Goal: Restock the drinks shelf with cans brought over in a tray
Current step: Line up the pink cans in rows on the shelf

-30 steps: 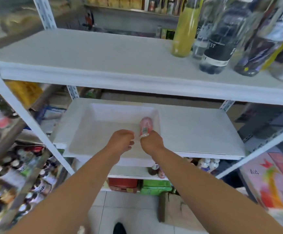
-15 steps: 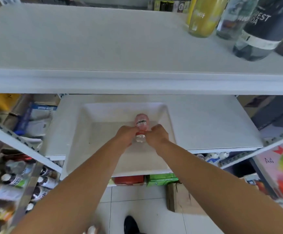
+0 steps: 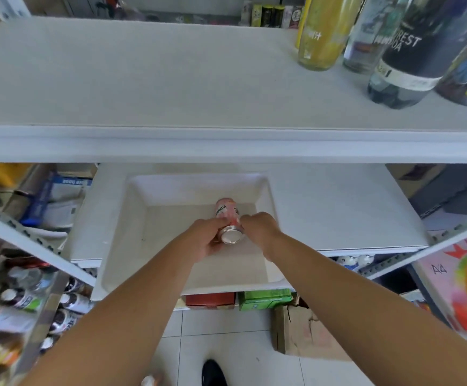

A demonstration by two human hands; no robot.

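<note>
The pink can [image 3: 227, 222] is now tipped toward the camera, its silver end facing up and out, where half a second ago it showed more of its side and a second ago it stood near the tray's right wall beside the right hand alone. It sits over the middle-right of the white tray [image 3: 171, 188], gripped from both sides; whether its far end touches the tray floor cannot be told. The left hand [image 3: 205, 238] curls around the can's left side with fingers closed against it, and the right hand [image 3: 260, 229] pinches the can's right edge near the rim, so the two hands are close together with only the can between them. The can is pale pink with dark lettering on a white band and a shiny metal end. The tray rests on the lower shelf [image 3: 338, 207], hanging over its front edge. Above, the upper shelf [image 3: 143, 79] carries tall bottles [image 3: 405, 51] at its right end.
</note>
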